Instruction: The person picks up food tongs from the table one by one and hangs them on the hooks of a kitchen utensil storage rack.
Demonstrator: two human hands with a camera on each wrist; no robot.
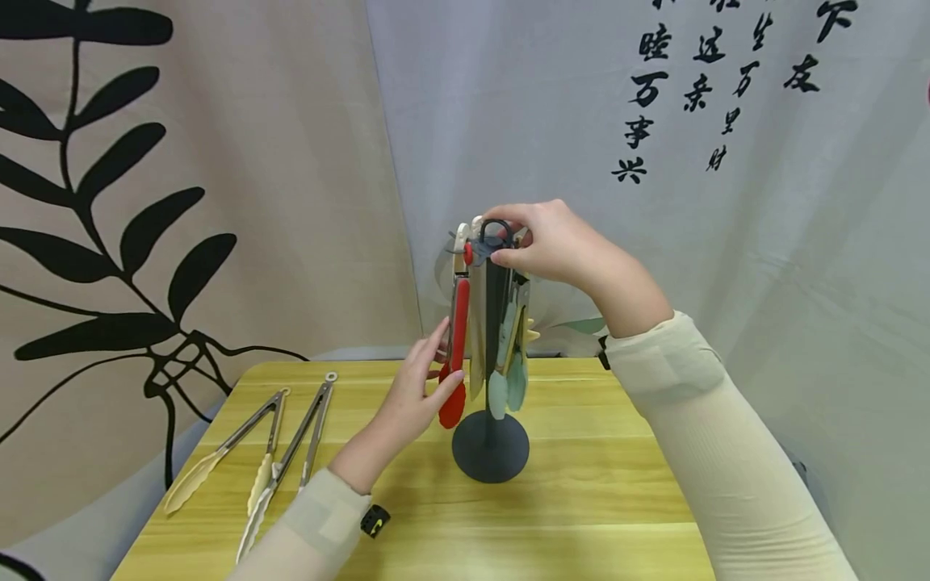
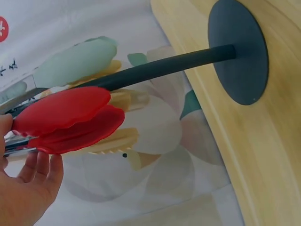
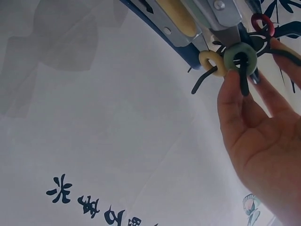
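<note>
A dark stand (image 1: 491, 449) with a round base and hooks at its top stands upright on the table, with several tongs hanging round its pole. The red-tipped tongs (image 1: 459, 323) hang on its left side, and my left hand (image 1: 404, 395) holds them low down, thumb on one side and fingers on the other. The two red scalloped heads (image 2: 61, 110) are slightly apart. My right hand (image 1: 555, 246) grips the stand's hooked top, fingertips beside a green ring (image 3: 229, 59) that hangs on a hook. Pale green tongs (image 1: 498, 394) hang on the right of the pole.
Two metal tongs lie spread on the table's left side: one pair with yellow tips (image 1: 190, 486), another with whitish tips (image 1: 254, 520) partly behind my left sleeve. A printed curtain (image 1: 291, 202) hangs behind the wooden table (image 1: 596, 484).
</note>
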